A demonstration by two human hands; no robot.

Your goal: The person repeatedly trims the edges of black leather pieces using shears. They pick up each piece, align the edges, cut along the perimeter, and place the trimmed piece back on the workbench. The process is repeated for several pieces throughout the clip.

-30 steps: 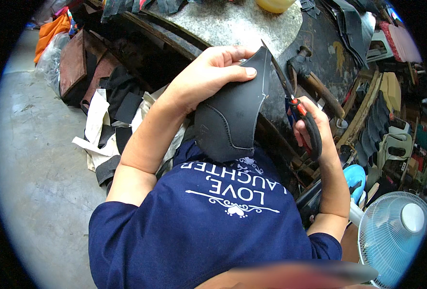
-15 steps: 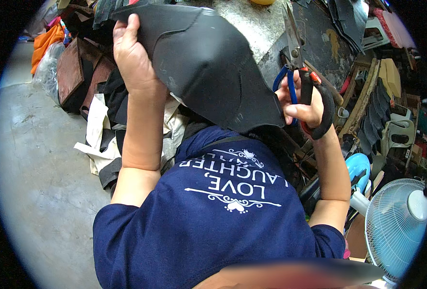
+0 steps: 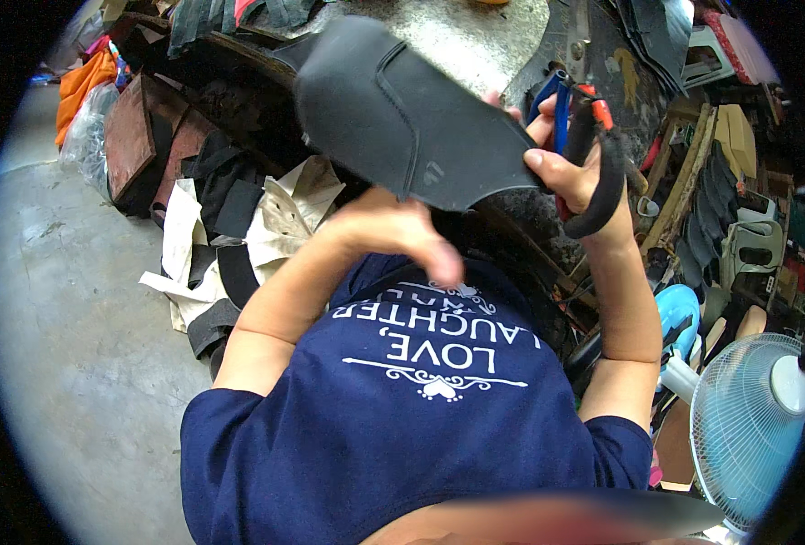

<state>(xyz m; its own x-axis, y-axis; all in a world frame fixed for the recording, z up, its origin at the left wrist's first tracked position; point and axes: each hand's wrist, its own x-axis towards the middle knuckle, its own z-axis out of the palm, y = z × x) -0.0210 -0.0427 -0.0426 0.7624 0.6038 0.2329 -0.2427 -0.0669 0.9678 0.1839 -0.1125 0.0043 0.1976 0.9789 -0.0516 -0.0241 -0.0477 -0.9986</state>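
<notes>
My right hand (image 3: 571, 173) pinches the narrow right end of a black moulded sheet piece (image 3: 375, 118) between thumb and fingers. A stitched-looking curved seam runs down the piece's middle. Its fingers also carry a pair of scissors (image 3: 579, 59), blades pointing up and away, with one blue handle loop and one thick black padded loop marked with orange-red. My left hand (image 3: 412, 238) is just below the lower edge of the black piece, in front of my chest. Motion smears it; its thumb points to the right, the other fingers are unclear, and nothing shows in it.
Beyond the piece is a worktable with a pale worn slab (image 3: 511, 36) and dark sheets (image 3: 643, 41). Cloth scraps (image 3: 284, 218) and brown boards (image 3: 134, 141) lie at left. A fan (image 3: 752, 427) stands at right, near a wooden rack (image 3: 684, 191) and stacked dark pieces (image 3: 707, 222).
My left hand has let go of the piece's far left edge and dropped down and right toward my chest. The piece has swung in my right hand, and the scissors have shifted slightly up and right.
</notes>
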